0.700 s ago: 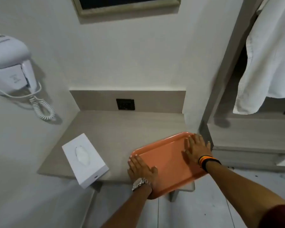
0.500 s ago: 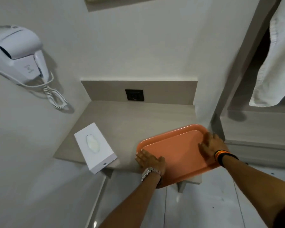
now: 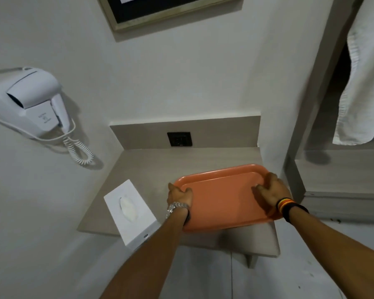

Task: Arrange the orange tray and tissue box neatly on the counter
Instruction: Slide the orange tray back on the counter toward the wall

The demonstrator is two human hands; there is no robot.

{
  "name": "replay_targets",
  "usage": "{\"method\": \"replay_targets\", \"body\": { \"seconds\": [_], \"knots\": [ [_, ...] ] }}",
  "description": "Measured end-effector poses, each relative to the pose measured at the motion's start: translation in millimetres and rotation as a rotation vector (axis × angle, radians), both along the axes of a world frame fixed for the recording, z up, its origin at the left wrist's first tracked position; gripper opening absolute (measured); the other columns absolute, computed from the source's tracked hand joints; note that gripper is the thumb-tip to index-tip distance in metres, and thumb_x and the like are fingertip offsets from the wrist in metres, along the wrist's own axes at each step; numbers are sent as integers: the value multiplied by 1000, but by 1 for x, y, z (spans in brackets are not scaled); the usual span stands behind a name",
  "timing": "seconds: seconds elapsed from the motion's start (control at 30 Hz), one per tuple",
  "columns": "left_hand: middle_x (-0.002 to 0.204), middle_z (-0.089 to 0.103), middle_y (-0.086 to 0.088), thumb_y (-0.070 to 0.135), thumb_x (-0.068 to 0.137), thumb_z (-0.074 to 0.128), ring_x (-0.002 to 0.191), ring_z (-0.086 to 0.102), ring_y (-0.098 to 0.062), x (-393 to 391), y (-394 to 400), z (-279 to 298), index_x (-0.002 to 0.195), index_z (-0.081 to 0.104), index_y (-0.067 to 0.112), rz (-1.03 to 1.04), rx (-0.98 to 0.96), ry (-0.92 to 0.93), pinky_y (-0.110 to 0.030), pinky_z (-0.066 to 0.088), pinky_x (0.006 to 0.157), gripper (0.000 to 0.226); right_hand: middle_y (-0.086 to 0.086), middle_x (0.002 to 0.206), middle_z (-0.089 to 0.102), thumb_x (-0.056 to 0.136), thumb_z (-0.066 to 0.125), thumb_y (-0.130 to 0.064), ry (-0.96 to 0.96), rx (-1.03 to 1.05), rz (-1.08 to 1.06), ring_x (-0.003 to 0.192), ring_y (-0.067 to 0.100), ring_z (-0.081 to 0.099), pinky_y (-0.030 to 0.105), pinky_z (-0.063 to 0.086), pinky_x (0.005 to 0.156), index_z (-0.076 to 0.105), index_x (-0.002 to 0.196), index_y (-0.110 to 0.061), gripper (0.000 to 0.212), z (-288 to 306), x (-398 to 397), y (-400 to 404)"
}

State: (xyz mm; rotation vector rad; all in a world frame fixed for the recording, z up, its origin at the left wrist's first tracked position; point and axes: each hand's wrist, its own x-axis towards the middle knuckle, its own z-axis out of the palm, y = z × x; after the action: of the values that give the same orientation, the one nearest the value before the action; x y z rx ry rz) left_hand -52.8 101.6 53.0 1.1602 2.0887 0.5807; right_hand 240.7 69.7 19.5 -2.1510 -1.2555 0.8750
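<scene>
Beige stone-look counter (image 3: 151, 169) in a white-walled corner, bearing a white rectangular tissue box (image 3: 130, 212) at left; left hand (image 3: 179, 196) and right hand (image 3: 273, 190) clamped on the flat orange plastic tray's (image 3: 222, 197) short edges.

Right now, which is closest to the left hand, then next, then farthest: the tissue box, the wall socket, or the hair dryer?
From the left hand:
1. Tissue box, just to its left on the counter.
2. Socket, on the back panel, straight ahead.
3. Hair dryer, high on the left wall.
</scene>
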Motion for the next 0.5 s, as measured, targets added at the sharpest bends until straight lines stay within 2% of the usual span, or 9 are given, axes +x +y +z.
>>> {"method": "replay_targets", "body": {
  "seconds": [0.2,0.37,0.5],
  "knots": [
    [146,53,-19,35,91,60,128,56,-42,-53,79,20,160,14,14,-78,80,-27,-46,48,106,86,16,139,52,92,64,-42,92,8,-77,121,42,56,58,48,103,35,147,-17,67,12,-47,41],
    [144,55,-16,37,89,58,122,60,-39,-89,137,11,159,13,17,-129,84,-68,-47,50,103,86,17,142,52,93,65,-39,119,5,-125,125,42,54,56,45,107,37,147,-15,65,12,-79,91],
    [154,45,-14,40,88,59,133,53,-38,-109,179,-11,159,16,20,-167,57,-71,-47,45,111,86,20,141,53,92,66,-38,109,-5,-162,126,42,53,52,43,108,41,144,-10,64,4,-93,128]
  ]
}}
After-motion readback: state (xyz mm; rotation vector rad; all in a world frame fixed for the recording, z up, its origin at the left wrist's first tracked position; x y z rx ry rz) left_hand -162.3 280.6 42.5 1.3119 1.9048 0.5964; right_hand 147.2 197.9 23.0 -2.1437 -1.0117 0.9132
